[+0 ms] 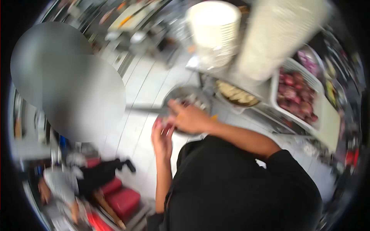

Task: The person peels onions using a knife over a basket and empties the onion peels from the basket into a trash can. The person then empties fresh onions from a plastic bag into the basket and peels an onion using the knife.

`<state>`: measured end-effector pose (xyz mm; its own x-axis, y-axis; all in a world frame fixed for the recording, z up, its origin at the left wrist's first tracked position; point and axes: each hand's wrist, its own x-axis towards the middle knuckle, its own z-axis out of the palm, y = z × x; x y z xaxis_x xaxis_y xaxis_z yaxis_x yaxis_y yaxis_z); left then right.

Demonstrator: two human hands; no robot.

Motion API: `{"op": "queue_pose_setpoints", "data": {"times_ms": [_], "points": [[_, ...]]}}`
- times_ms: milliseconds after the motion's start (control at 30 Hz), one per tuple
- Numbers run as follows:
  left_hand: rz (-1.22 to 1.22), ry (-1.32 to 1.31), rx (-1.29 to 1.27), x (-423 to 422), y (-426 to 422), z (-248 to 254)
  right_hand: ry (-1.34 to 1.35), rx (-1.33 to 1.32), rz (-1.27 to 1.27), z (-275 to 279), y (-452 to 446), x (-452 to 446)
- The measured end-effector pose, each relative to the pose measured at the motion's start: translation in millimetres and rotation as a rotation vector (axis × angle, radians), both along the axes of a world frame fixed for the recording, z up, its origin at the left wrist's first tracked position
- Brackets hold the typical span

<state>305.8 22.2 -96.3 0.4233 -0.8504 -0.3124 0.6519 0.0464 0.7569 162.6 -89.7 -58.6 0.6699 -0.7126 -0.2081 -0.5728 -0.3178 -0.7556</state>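
My right hand (pixel 190 117) is closed round something I cannot make out, above a round metal bowl (pixel 178 92) that holds pale and reddish pieces. Just left of it and lower, my left hand (pixel 162 138) has its fingers bent round a small reddish piece, perhaps onion, with both hands nearly touching. A long grey blade-like shape (pixel 144 109) reaches left from beside my right hand. Motion blur hides the fine detail of the fingers.
A white basket (pixel 274 90) of red onions (pixel 296 94) stands at the right, near stacked white tubs (pixel 217 29). Below the tubs sits a container of pale pieces (pixel 236 93). Another person (pixel 63 183) is at lower left, by red stools (pixel 123 201).
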Motion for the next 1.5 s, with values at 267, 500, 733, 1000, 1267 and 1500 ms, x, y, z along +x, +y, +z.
{"op": "queue_pose_setpoints", "data": {"times_ms": [267,500,733,1000,1267,1500], "points": [[-0.044,0.031,0.094,-22,-4,-17,0.003,-0.015,0.06,23,43,-20],[-0.105,0.032,0.158,-40,2,-42,-0.091,-0.131,-0.297,60,52,-117],[0.069,-0.021,0.127,-62,-10,-46,0.036,-0.482,-1.255,105,4,-437],[0.224,-0.125,0.119,-113,-15,-30,0.302,-0.454,-1.534,17,-78,-655],[0.285,-0.137,0.149,-142,-4,-27,0.283,-0.273,-1.522,-20,-146,-713],[0.332,-0.16,0.111,-145,-6,-17,-0.542,0.046,-1.663,-66,-211,-755]]}}
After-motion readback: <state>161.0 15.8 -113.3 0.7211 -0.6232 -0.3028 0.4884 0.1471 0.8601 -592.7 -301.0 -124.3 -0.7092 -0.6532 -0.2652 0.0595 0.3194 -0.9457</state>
